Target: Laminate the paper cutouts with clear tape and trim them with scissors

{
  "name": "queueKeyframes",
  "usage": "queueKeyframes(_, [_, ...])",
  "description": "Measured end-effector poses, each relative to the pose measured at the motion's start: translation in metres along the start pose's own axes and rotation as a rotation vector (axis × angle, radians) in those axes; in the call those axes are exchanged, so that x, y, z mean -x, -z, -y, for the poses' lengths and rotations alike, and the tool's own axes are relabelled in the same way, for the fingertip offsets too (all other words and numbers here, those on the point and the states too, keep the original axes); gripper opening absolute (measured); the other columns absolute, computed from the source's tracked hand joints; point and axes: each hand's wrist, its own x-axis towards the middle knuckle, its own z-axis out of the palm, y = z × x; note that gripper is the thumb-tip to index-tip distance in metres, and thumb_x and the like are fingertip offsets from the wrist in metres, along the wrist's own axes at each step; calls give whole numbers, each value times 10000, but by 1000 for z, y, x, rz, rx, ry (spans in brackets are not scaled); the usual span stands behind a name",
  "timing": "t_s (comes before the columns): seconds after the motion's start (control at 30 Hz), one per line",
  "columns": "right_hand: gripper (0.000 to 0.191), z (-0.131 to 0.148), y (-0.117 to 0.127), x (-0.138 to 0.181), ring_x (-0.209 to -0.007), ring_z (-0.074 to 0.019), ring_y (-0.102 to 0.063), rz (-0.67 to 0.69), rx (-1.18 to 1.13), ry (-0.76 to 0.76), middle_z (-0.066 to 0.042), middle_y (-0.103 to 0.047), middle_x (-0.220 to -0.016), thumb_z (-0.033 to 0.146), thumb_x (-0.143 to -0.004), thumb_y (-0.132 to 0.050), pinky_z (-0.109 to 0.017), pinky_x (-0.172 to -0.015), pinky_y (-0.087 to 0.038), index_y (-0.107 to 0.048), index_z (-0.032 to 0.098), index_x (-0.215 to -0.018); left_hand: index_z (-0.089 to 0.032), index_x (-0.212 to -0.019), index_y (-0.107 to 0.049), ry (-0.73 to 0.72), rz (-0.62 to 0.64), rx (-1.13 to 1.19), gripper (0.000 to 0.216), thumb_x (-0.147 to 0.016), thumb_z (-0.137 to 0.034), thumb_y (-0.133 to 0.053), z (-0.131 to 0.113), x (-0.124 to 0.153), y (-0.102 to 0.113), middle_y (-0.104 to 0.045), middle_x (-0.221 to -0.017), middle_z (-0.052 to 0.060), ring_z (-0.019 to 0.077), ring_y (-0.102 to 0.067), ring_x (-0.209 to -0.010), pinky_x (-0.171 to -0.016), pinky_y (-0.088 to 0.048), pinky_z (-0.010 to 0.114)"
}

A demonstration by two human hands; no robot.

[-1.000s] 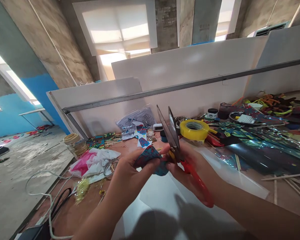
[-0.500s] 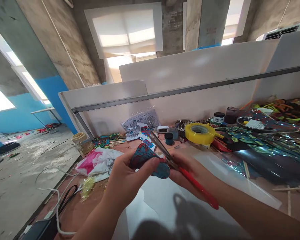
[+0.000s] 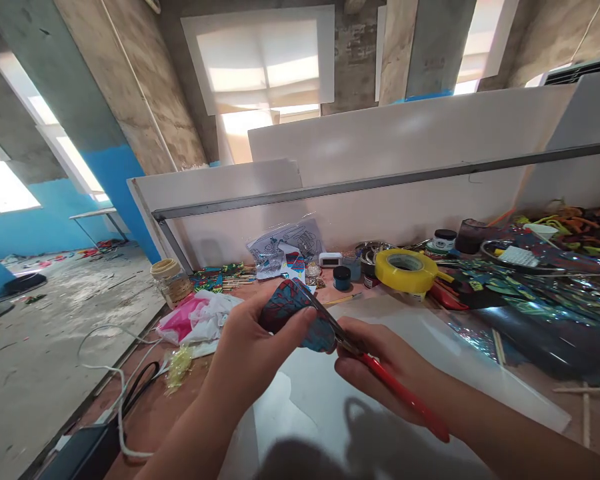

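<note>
Between the thumb and fingers of my left hand [image 3: 263,347] is a curved piece of blue sheet with a dark red pattern [image 3: 287,308]; whether it is fabric or leather I cannot tell. My right hand [image 3: 380,363] is closed around a pair of scissors with red handles [image 3: 405,393]. Their metal blades [image 3: 323,313] point up and to the left, lying along the right edge of the patterned piece. Part of the blades and the piece's underside are hidden. Below both hands lies a white sheet [image 3: 325,413] on the brown tabletop.
A yellow tape roll [image 3: 405,270], a dark blue jar [image 3: 341,278] and a small white device [image 3: 330,259] stand behind my hands. A pink and white plastic bag [image 3: 200,317] and white cables [image 3: 117,373] lie left. Shiny strips [image 3: 540,287] crowd the right. A low white partition [image 3: 390,207] closes the back.
The scissor blades have come round against the patterned piece's right edge and look closer together. The piece has turned in my left hand. The whole view has shifted slightly.
</note>
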Motion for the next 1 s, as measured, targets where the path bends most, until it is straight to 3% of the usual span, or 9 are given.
queueKeyframes(0.27, [296,9,-10,0,-659,-143,-316,-55,-58,-68,19,-393,-749,477,-931,-490,-274,-556,-273,-508,194,-849,-199,-724,-709,-9,22,-45,109,-778,-294,-705,1,0,-3,-632,-648,-42,107,-539,-608,-573,-450,207])
queueKeyframes(0.63, [263,17,-8,-3,-610,-128,-292,-127,41,-84,41,-345,-665,406,-854,-532,-269,-531,-236,-432,220,-698,-193,-707,-708,-11,9,-32,126,-772,-301,-712,2,1,-4,-632,-657,-36,104,-539,-619,-577,-454,198])
queueKeyframes(0.87, [405,10,-12,-2,-595,-119,-327,-88,-114,-49,40,-379,-688,573,-931,-563,-260,-510,-256,-470,213,-768,-201,-735,-719,38,34,22,117,-773,-310,-739,0,0,-3,-660,-655,-40,104,-572,-615,-575,-476,186])
queueKeyframes(1.0, [605,2,-10,-3,-519,-93,-324,-132,-318,11,60,-406,-674,799,-852,-567,-248,-472,-266,-551,200,-935,-197,-719,-708,42,38,18,177,-776,-354,-766,1,-1,-2,-665,-665,-31,116,-590,-629,-593,-507,201])
